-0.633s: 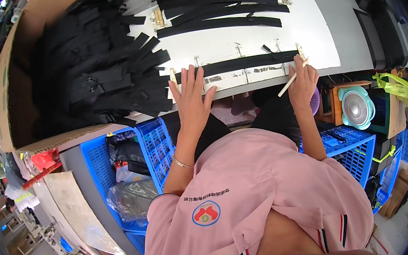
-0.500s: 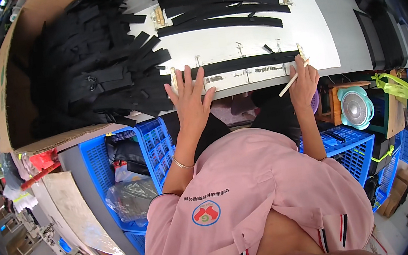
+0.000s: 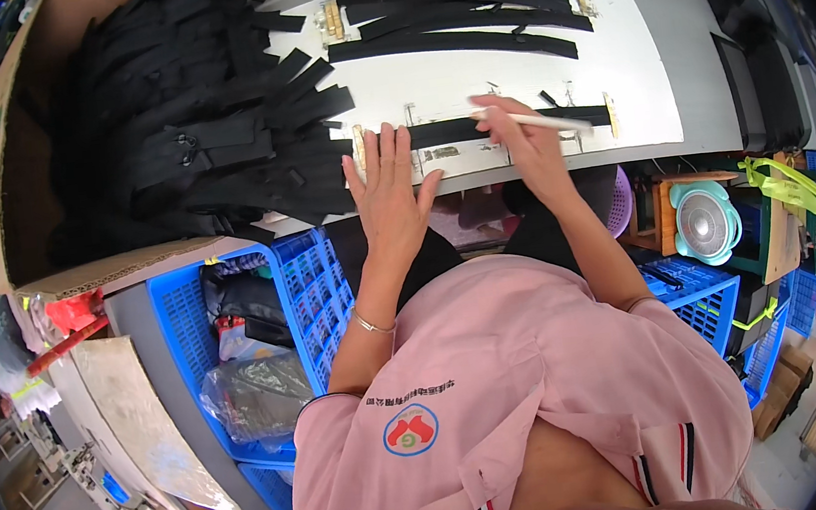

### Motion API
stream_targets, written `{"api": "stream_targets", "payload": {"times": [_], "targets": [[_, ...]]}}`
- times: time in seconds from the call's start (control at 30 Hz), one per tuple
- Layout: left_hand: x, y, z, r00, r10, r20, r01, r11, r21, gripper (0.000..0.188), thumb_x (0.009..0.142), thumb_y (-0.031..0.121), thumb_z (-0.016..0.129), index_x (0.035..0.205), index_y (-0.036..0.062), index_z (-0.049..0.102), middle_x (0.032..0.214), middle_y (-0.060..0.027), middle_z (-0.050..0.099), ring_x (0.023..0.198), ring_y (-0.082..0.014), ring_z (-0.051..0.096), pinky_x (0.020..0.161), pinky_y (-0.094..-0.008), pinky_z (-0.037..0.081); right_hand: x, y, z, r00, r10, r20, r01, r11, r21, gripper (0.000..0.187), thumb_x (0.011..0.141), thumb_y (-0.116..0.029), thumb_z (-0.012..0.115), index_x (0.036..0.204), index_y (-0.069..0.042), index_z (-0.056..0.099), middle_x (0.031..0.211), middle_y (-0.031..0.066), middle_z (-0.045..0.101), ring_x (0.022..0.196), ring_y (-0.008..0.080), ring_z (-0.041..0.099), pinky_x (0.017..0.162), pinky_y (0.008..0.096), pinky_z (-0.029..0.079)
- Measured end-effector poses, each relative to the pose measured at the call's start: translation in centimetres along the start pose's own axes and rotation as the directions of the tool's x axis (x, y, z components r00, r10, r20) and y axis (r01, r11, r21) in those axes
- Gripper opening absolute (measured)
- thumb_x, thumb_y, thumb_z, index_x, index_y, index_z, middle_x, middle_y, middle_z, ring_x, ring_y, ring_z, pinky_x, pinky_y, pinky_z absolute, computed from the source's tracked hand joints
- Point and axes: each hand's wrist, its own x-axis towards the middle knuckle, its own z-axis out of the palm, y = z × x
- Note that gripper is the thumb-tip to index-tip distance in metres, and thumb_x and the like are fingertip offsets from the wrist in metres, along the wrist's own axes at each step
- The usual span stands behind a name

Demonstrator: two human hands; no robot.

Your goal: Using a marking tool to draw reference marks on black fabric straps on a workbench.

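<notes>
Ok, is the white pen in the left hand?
No, the right hand holds the white pen, while the left hand rests on the black strip.

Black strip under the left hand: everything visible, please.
The black strip is long, narrow and flat, apparently fabric. It lies nearly straight, left to right, along the near part of the white board; its right end meets a tan piece. The left hand rests its fingers on the left end. The right hand covers part of its right half; contact unclear.
</notes>
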Motion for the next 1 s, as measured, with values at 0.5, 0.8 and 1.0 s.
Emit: {"api": "stream_targets", "payload": {"times": [0.5, 0.8, 1.0], "targets": [[0.0, 0.0, 0.1, 1.0, -0.02, 0.003, 0.02, 1.0, -0.021, 0.071, 0.096, 0.041, 0.065, 0.153, 0.0043, 0.043, 0.161, -0.014, 0.04, 0.153, -0.0333, 0.03, 0.123, -0.0571, 0.012, 2.3, 3.5, 6.1, 0.986, -0.086, 0.144, 0.098, 0.992, -0.081, 0.021, 0.099, -0.019, 0.067, 0.102, 0.001, 0.074, 0.078, 0.0072, 0.071, 0.066, 0.0106, 0.062, 0.06, 0.0262, 0.048], [-0.1, 0.1, 0.2, 1.0, -0.023, 0.0, 0.023, 1.0, 0.009, 0.07, 0.096, 0.041, 0.065, 0.153, 0.0045, 0.044, 0.161, -0.0135, 0.041, 0.153, -0.0327, 0.03, 0.123, -0.0559, 0.012, 2.0, 3.5, 6.2, 0.987, -0.133, 0.094, 0.137, 0.99, -0.038, 0.021, 0.097, -0.021, 0.069, 0.1, -0.003, 0.076, 0.078, 0.0091, 0.073, 0.062, 0.014, 0.064, 0.058, 0.0274, 0.049], [0.1, 0.2, 0.4, 1.0, -0.007, -0.031, 0.008, 1.0, 0.017, 0.069, 0.094, 0.041, 0.067, 0.148, 0.0015, 0.049, 0.157, -0.015, 0.045, 0.15, -0.0332, 0.034, 0.122, -0.0585, 0.015, 1.7, 3.3, 5.4, 0.967, -0.038, 0.252, 0.08, 0.984, -0.161, 0.022, 0.099, -0.018, 0.068, 0.096, 0.002, 0.076, 0.071, 0.0044, 0.069, 0.064, 0.009, 0.062, 0.059, 0.0241, 0.048]]}}
